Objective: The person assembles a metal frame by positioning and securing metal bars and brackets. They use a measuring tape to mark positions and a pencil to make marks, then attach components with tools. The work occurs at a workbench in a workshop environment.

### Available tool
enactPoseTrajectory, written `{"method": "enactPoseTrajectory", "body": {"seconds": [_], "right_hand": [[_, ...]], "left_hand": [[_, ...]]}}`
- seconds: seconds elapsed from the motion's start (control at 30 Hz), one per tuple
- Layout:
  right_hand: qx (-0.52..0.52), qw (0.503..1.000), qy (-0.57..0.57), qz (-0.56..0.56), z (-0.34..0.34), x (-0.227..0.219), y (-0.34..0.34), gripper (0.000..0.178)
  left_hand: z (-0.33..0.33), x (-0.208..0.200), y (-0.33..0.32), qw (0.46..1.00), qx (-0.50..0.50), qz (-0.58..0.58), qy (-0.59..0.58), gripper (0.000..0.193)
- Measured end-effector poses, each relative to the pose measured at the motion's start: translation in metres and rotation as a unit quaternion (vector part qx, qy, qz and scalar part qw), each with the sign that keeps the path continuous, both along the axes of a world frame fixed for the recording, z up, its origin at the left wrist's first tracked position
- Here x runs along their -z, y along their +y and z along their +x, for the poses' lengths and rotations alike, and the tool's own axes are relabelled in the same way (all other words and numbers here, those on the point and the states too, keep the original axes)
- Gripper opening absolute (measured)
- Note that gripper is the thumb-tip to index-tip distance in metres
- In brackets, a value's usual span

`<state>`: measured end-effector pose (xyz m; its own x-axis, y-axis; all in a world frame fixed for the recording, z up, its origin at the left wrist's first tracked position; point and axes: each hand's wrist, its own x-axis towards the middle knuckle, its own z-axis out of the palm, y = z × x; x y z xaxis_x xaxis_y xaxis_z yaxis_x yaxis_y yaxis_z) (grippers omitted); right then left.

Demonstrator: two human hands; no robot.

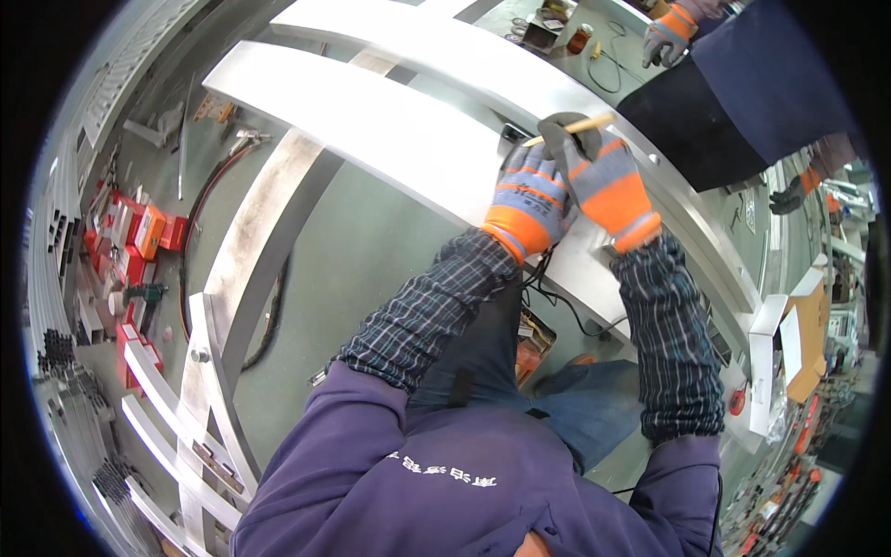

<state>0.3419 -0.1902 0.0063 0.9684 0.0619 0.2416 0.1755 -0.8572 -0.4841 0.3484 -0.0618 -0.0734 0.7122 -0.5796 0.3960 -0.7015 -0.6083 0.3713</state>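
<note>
My right hand [608, 186], in a grey and orange work glove, is closed around a slim, pale wooden stick [590, 123] shaped like a pencil. The stick slants down to the left, its lower end close to my left fingertips. Beside it, my left hand [529, 204], in a matching glove, lies on a silvery metal beam [371, 121] with its fingers stretched out; the right hand partly covers them. Just past the left fingertips, a small dark object [513, 134] sits on the beam; its kind is unclear.
A second wide beam [445, 46] runs behind the first. Another person's gloved hand [670, 37] shows at the upper right. Red boxes [139, 232] and a dark hose [195, 213] lie on the floor at left. An opened cardboard box [806, 343] stands at right.
</note>
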Motion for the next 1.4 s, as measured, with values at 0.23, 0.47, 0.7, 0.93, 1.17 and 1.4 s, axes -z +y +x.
{"method": "enactPoseTrajectory", "body": {"seconds": [0.23, 0.47, 0.7, 0.93, 1.17, 1.4], "right_hand": [[0.03, 0.98, 0.159, -0.117, 0.06, -0.022, 0.053, 0.034], [0.011, 0.96, 0.208, -0.186, 0.068, -0.013, 0.072, 0.043], [0.007, 0.989, -0.146, -0.005, 0.0, -0.057, -0.004, 0.023], [0.148, 0.982, -0.062, 0.103, -0.115, 0.02, -0.018, 0.025], [0.194, 0.981, -0.012, 0.024, -0.097, 0.063, -0.02, 0.031], [0.207, 0.972, -0.005, 0.111, -0.086, 0.069, -0.028, 0.034]], "left_hand": [[-0.002, -0.006, 0.009, 0.994, 0.037, 0.04, 0.098, 0.043], [0.003, 0.01, 0.0, 0.995, 0.029, 0.013, 0.092, 0.047], [0.008, 0.022, -0.001, 0.99, -0.012, -0.129, -0.059, 0.049], [0.009, 0.017, -0.003, 0.986, 0.015, -0.14, -0.086, 0.045], [0.009, 0.013, -0.001, 0.99, 0.015, -0.109, -0.083, 0.043], [0.007, 0.014, -0.004, 0.989, 0.02, -0.108, -0.095, 0.042]]}}
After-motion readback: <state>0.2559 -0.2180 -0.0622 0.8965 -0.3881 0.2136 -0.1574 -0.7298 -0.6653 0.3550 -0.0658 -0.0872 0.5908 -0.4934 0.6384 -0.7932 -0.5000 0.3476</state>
